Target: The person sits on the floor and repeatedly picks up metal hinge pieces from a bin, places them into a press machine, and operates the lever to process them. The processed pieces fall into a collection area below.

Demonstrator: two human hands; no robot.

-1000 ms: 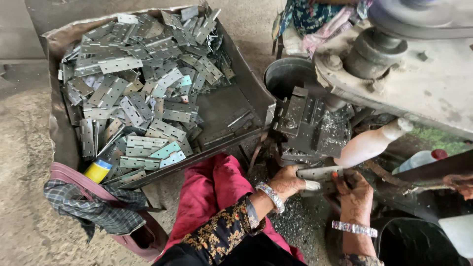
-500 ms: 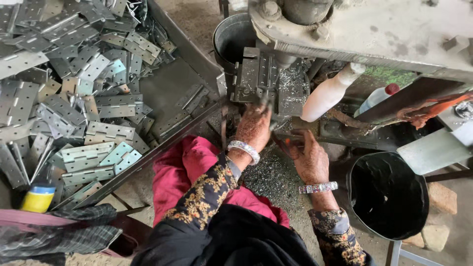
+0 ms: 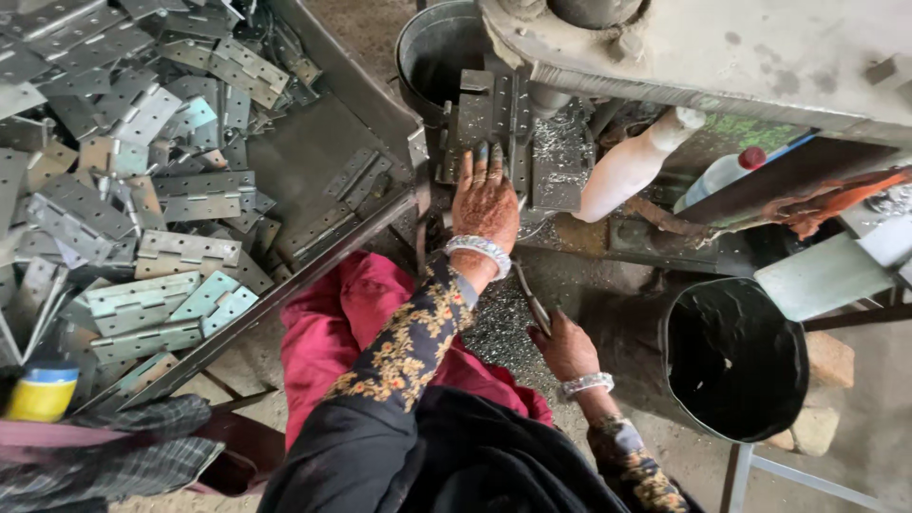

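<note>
Upper left, tray [image 3: 380, 104] of loose hinges; centre top, left hand [image 3: 484, 198] pressed flat, fingers spread, on stiff, heavy-looking, sharp-edged hinge plates [image 3: 489, 119] on the machine bed, best gripped by long edges; lower centre, right hand [image 3: 565, 347] closed around a thin metal rod [image 3: 530, 299].

— What carries the parts?
— A shallow grey metal tray [image 3: 366, 104], upper left, heaped with flat silver hinge plates [image 3: 142, 228].
— And lower centre?
— Floor [image 3: 608, 294], seemingly strewn with metal shavings [image 3: 503, 328].
</note>
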